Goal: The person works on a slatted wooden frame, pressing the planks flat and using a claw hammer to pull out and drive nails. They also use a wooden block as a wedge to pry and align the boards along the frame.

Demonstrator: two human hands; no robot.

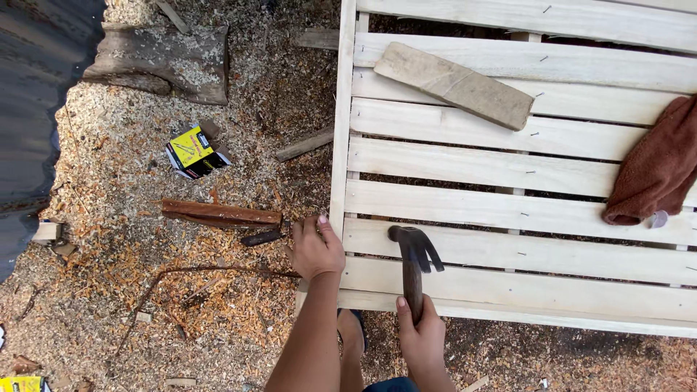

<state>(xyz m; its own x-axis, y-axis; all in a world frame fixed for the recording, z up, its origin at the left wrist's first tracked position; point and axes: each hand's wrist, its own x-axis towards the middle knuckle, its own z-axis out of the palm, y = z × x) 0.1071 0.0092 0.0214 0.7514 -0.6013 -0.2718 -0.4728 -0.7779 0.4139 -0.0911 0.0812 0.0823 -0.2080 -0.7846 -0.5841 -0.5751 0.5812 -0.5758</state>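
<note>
While sawdust and shavings covered the ground, a small yellow and black box (194,150) lay open-ended well to the left of the pale slatted wooden frame (523,167), and the corner of another yellow package (20,384) showed far off to the frame's lower left, at the picture's edge. The claw hammer (414,265), with a dark metal head and a dark wooden handle, rested over the frame's lower slats near its left end, its claws pointing right. The right hand (421,337) was wrapped around the handle's lower end. The left hand (314,250) was curled at the frame's left side rail, thumb against the wood; what its fingers pinched could not be told. On the frame's upper slats lay a loose weathered board (454,85), and at its right end a brown cloth (653,170).
</note>
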